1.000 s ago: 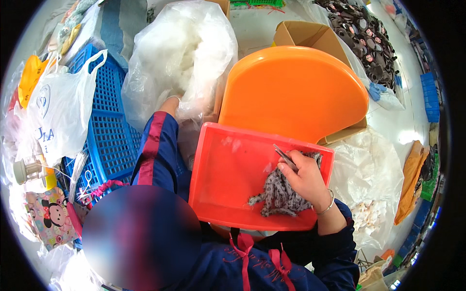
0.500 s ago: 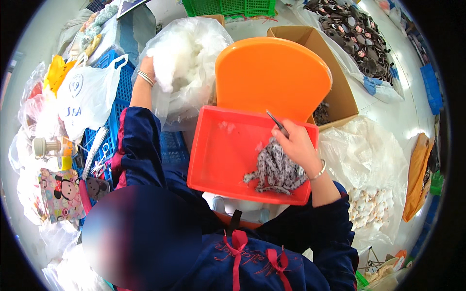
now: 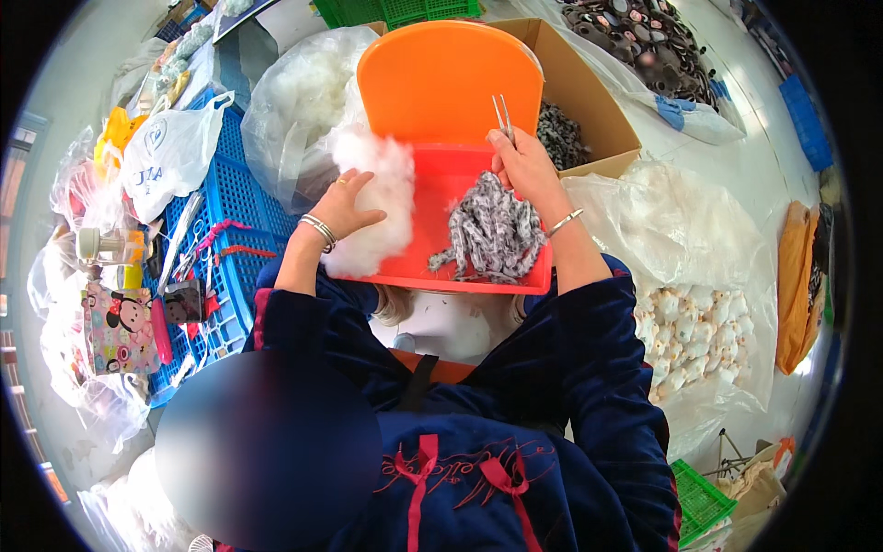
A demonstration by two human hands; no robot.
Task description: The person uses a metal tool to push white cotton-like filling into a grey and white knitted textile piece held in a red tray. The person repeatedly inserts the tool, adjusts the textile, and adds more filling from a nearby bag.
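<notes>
My left hand [image 3: 342, 213] lies open, fingers spread, on a big wad of white stuffing [image 3: 379, 189] at the left side of a shallow red tray [image 3: 432, 175]. My right hand [image 3: 529, 170] grips slim metal forceps [image 3: 503, 118], their two tips apart and pointing away from me. Below that hand, a heap of grey-and-white furry strips [image 3: 497, 230] fills the right part of the tray. Whether the right fingers also touch a strip, I cannot tell.
An orange chair back [image 3: 451, 78] rises behind the tray. A clear bag of stuffing [image 3: 308, 92] stands at far left, a cardboard box [image 3: 598, 101] with grey furry pieces at far right. Blue crates [image 3: 235, 202] carry tools on the left; a plastic bag of small white pieces [image 3: 694, 331] lies right.
My left hand has come from the bag of stuffing to the tray, bringing a white wad. The right hand has shifted up, forceps still held. The whole view has moved too.
</notes>
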